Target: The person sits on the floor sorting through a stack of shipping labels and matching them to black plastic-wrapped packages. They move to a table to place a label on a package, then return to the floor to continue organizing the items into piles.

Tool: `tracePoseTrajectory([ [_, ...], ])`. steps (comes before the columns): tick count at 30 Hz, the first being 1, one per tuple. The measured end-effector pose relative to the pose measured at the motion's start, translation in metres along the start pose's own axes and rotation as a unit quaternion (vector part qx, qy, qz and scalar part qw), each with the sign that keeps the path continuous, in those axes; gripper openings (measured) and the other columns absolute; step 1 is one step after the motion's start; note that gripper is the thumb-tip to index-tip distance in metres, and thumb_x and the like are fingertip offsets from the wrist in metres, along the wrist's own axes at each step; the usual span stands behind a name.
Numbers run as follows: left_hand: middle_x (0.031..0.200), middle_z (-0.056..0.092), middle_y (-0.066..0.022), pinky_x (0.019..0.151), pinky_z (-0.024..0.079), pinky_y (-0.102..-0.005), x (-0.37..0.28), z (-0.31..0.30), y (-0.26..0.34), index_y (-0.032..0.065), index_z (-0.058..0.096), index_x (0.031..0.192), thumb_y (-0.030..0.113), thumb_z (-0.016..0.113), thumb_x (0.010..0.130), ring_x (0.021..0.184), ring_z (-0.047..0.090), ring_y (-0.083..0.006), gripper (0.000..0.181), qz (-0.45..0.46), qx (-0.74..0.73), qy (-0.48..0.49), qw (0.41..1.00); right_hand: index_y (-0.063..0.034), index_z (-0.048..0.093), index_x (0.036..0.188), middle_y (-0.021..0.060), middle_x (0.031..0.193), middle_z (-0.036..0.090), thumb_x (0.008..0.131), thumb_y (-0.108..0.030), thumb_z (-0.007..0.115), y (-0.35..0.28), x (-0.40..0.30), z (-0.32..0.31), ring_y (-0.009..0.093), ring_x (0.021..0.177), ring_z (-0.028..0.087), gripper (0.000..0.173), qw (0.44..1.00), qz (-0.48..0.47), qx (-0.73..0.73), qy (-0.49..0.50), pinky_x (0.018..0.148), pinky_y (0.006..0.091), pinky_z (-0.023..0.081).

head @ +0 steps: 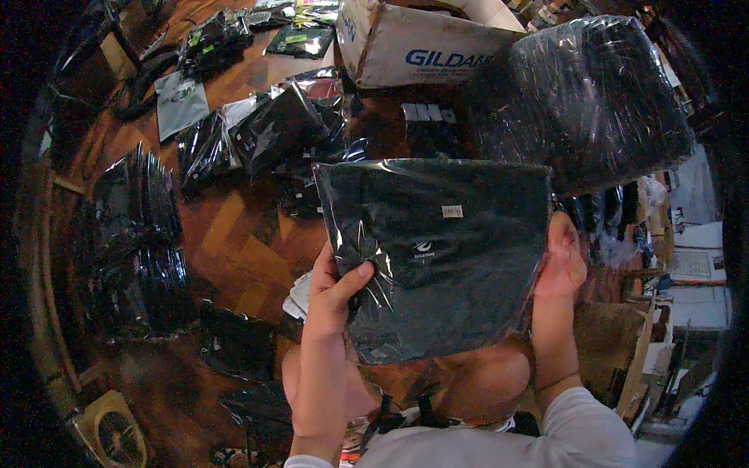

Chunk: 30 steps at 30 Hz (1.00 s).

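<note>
A folded dark garment in a clear plastic bag (468, 281) is held up in front of me, with a small white label and a printed logo on its face. My left hand (339, 286) grips its left side, thumb on the front and fingers behind. At its right edge, my right hand (563, 260) has its fingers bent against the bag; part of the hand's hold is hidden. White papers or cards (299, 297) show just behind my left wrist.
Stacked bagged dark garments (137, 234) stand at the left on the wooden parquet floor (240, 257). More bagged garments (275, 128) lie beyond. A Gildan cardboard box (433, 52) is at the top, beside a large plastic-wrapped dark bundle (597, 105). A fan (117, 436) is lower left.
</note>
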<state>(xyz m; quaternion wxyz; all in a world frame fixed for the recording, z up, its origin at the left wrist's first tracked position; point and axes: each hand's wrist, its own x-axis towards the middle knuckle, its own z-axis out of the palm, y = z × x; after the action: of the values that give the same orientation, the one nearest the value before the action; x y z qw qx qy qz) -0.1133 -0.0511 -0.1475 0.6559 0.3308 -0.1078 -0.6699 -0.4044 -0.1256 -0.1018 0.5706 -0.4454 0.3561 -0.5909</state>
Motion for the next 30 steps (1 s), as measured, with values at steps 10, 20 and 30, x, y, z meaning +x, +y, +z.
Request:
tracePoseTrajectory([
  [10,0.111,0.053,-0.0071,0.085,0.041,-0.029,0.037,-0.04,-0.046,0.0021,0.042,0.121,0.013,0.062,0.079,0.097,0.052,-0.0161,0.048,0.057,0.172,0.053,0.982,-0.0058,0.03,0.132,0.0116,0.128,0.042,0.079,-0.03,0.062,0.118,0.009,-0.014,0.022,0.116,0.041,0.066,0.899,0.238,-0.325,-0.172,0.098,0.0342,0.032],
  [20,0.116,0.051,-0.0103,0.087,0.041,-0.0294,0.06,-0.118,-0.063,0.0052,0.043,0.125,0.013,0.054,0.086,0.101,0.052,-0.0171,0.041,-0.066,0.476,0.03,0.876,-0.0035,0.044,0.123,0.0143,0.116,0.053,0.078,-0.022,0.065,0.054,0.058,-0.238,0.023,0.106,0.05,0.053,0.778,0.063,-0.625,0.012,0.091,0.0321,0.038],
  [30,0.099,0.059,-0.005,0.069,0.044,-0.0224,0.174,-0.197,-0.074,0.0022,0.056,0.104,0.015,0.058,0.084,0.078,0.054,-0.0098,0.024,0.047,0.575,0.132,0.806,-0.0013,0.036,0.128,0.0131,0.12,0.049,0.082,-0.025,0.06,0.161,-0.038,-0.382,0.022,0.108,0.047,0.057,0.771,0.281,-0.556,0.131,0.092,0.0319,0.037],
])
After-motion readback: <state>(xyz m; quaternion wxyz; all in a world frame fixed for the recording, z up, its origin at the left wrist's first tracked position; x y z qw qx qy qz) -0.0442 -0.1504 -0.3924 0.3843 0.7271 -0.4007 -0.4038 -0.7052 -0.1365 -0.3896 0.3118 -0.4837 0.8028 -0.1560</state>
